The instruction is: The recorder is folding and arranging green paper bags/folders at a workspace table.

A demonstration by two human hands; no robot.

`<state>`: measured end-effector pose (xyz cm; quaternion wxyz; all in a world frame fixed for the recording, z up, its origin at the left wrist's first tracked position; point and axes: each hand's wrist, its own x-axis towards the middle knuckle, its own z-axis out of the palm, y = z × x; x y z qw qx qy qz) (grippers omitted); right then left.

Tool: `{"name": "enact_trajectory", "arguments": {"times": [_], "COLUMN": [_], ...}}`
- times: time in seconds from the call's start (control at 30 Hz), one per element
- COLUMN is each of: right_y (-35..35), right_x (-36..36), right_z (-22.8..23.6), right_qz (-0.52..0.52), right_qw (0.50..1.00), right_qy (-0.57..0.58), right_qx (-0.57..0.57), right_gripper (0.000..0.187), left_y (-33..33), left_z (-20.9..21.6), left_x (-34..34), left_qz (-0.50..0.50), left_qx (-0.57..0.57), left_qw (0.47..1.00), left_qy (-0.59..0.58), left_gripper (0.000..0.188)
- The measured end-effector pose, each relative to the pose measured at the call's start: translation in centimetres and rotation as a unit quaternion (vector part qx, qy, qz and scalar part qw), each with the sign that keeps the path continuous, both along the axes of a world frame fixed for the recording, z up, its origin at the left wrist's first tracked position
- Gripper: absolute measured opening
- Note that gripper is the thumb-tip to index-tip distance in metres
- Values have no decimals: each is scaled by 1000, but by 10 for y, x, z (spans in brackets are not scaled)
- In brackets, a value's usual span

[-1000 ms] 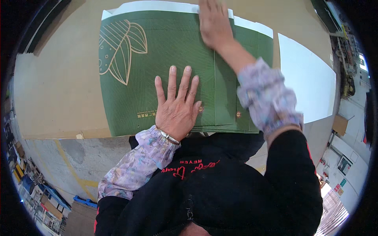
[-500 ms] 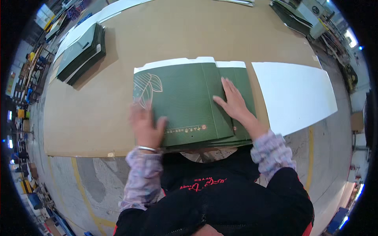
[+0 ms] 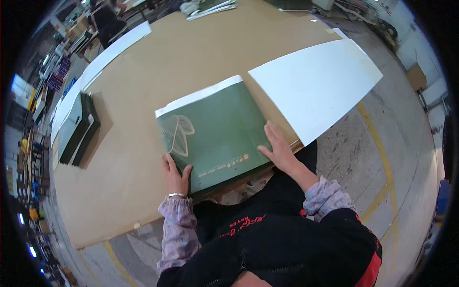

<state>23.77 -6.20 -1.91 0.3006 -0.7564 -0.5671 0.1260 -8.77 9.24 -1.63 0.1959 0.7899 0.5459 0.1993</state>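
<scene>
One dark green pile [image 3: 78,133] on brown surface [image 3: 126,165], left of frame. Left hand [image 3: 177,180], lower centre-left, thumb wide of fingers, touching left edge of green printed stack [image 3: 221,126]. Stack mid-frame, white strip [image 3: 201,96] along upper edge. Right hand [image 3: 282,152] at its right edge, fingers and thumb spread. White sheet [image 3: 318,86] upper right.

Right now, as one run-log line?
left hand: at left edge of green stack | right hand: at its right edge | white sheet: right of stack | surface: brown tabletop
</scene>
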Motion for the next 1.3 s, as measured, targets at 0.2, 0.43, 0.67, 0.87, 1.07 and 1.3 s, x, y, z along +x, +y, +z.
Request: {"name": "enact_trajectory", "arguments": {"times": [0.2,0.43,0.67,0.87,1.07,1.3], "right_y": [-41,-58,-14,101,77,30], "right_x": [72,102,138,-56,-184,-72], "right_z": [51,14,178,159,126,67], "right_qz": [-86,26,-306,119,368,265], "right_qw": [955,943,948,932,904,935], "right_qy": [-228,-238,-70,-231,-34,-189], "right_qx": [-171,-232,42,252,215,140], "right_gripper": [89,39,20,11,39,42], "left_y": [-48,-71,-71,-72,-63,-42], "left_z": [79,23,21,45,46,50], "left_x": [47,73,71,81,21,-80], "left_qz": [-161,-315,-316,-223,-15,225], "left_qx": [123,101,126,8,-169,-243], "left_qw": [976,930,929,955,853,675], "left_qy": [85,163,144,-196,-494,-659], "left_gripper": [88,83,79,83,60,33]}}
